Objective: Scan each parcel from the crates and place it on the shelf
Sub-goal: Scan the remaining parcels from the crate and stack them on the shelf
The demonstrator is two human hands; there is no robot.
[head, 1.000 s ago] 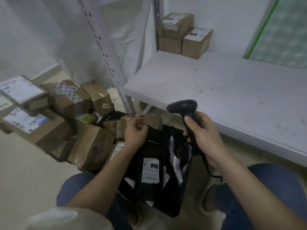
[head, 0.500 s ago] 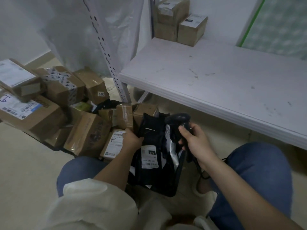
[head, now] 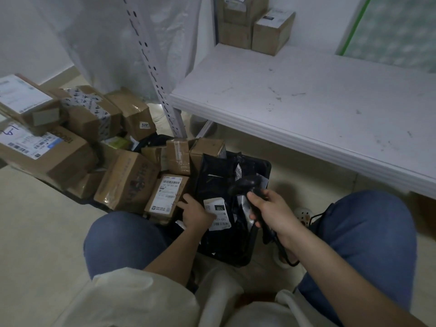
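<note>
The right hand is wrapped round the grip of a black barcode scanner, its head held over the black crate on the floor between the knees. The left hand reaches down into that crate beside a black poly mailer; its fingers curve against the bag's left edge next to the white shipping label, but whether they pinch the bag or only touch it I cannot tell. The mailer stands on end in the crate, label toward the camera.

The likeliest fault, as I judge it, is a bad read — the glossy film is creased and the scanner sits close and at a slant, so glare or a fold across the barcode could spoil it. Other labels lie near, notably on the small carton just left of the crate, and the beam could catch the wrong one. The scanner cable trails toward the right knee and could snag on a lift toward the white shelf, where two boxes already stand at the far corner.

The crate's depth and remaining contents are hidden by the bags. The scanner's window faces away, the top shelf box is cut off, and print on most labels is too small to read.
</note>
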